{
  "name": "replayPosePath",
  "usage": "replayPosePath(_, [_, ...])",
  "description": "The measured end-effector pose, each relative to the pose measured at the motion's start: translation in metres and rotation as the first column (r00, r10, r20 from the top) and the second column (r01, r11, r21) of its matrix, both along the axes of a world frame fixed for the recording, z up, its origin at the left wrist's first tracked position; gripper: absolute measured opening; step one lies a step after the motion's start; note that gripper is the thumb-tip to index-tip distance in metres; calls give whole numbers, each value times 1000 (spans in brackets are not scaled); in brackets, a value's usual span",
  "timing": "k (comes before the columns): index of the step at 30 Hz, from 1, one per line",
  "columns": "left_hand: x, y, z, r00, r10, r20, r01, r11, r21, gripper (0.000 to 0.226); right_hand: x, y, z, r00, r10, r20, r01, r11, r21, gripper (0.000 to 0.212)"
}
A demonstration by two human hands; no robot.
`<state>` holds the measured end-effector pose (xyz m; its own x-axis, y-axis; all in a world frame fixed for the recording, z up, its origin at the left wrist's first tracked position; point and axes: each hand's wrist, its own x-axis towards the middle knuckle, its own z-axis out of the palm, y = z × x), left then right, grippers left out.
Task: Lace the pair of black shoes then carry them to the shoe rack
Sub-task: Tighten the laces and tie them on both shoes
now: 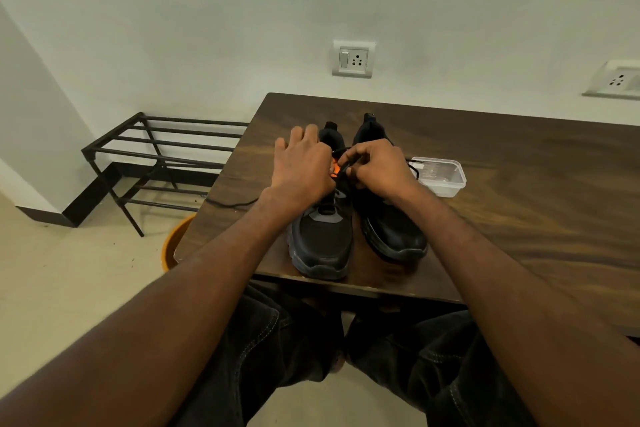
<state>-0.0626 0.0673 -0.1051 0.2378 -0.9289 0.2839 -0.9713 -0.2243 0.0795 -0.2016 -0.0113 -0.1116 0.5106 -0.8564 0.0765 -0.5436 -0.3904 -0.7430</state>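
Note:
Two black shoes stand side by side on the dark wooden table (519,163), toes toward me. The left shoe (320,239) has an orange lining showing at its tongue. Over that shoe's upper eyelets my left hand (301,166) rests with its fingers curled at the lace area; what its fingertips hold is hidden. My right hand (375,166) pinches a black lace (341,172) above the gap between the left shoe and the right shoe (391,222). A loose black lace (235,203) trails over the table's left edge.
A clear plastic box (440,177) sits on the table right of the shoes. A black metal shoe rack (156,156) stands on the floor to the left, against the wall. An orange bucket rim (173,243) shows below the table's left corner. My knees are under the table's front edge.

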Motion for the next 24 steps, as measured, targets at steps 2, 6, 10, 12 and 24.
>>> replayPosePath(2, [-2, 0, 1, 999, 7, 39, -7, 1000, 6, 22, 1, 0, 0, 1000, 5, -2, -5, 1000, 6, 21])
replayPosePath(6, [-3, -2, 2, 1000, 9, -18, -9, 1000, 24, 18, 1, 0, 2, 1000, 9, -12, -9, 1000, -6, 19])
replayPosePath(10, [0, -4, -1, 980, 26, -197, -20, 999, 33, 12, 1, 1, 1, 1000, 3, -4, -3, 1000, 0, 17])
replayPosePath(12, [0, -4, -2, 973, 32, -228, -22, 999, 45, 8, 1, 2, 1, 1000, 0, -4, 0, 1000, -3, 17])
replayPosePath(24, [-1, -6, -4, 968, -28, -250, 55, 993, 102, 7, 8, 6, -5, 990, -134, 35, 134, 991, 0, 24])
